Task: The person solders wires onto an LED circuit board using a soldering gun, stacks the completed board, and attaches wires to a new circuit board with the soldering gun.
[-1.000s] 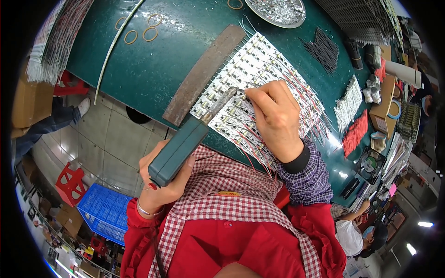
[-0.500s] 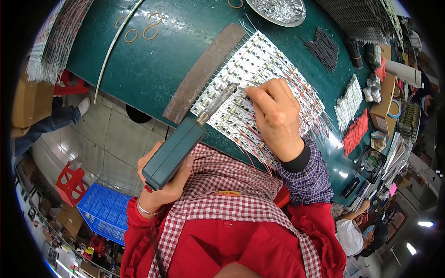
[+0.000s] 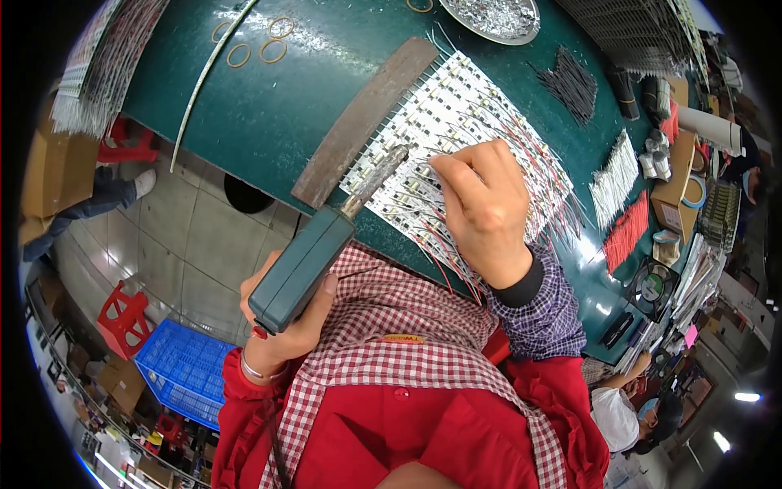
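In the left hand [image 3: 281, 326] a green soldering iron [image 3: 305, 265] is clamped, its tip reaching the strips [image 3: 456, 147] beyond the grip. Just right of that tip, a wire is pinched onto the strips by the right hand [image 3: 485, 208].

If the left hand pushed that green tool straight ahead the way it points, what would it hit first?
Probably the white strips laid out on the green table: the left hand aims the soldering iron there, its tip already at their edge; depth is unclear.
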{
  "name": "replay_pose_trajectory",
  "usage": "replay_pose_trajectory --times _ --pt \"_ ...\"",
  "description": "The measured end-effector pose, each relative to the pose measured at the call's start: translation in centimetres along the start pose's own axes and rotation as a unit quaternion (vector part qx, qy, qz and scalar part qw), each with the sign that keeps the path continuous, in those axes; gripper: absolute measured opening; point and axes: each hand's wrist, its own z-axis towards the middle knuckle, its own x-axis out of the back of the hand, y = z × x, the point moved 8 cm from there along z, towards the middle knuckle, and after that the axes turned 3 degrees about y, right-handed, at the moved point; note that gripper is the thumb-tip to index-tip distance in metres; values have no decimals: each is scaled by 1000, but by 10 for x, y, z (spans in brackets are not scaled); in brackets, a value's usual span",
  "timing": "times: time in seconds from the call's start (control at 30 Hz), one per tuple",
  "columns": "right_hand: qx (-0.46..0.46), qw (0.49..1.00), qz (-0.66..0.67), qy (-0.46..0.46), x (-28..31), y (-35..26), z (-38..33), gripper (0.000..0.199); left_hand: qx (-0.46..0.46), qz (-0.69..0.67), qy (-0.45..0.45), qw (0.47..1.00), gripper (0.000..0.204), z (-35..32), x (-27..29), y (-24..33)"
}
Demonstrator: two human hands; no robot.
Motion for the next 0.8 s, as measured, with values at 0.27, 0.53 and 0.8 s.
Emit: replay_pose_trajectory --times 0.27,0.53,0.8 --pt "-14 999 -16 -47 -6 1 -2 22 40 -12 -14 999 25 -5 -2 -5" --pt "4 1000 -13 -27 -8 0 -4 20 58 0 -42 997 21 -2 -5 -1" --pt "4 1000 -10 -27 -9 0 -3 20 61 -8 -10 998 20 -14 0 -11"
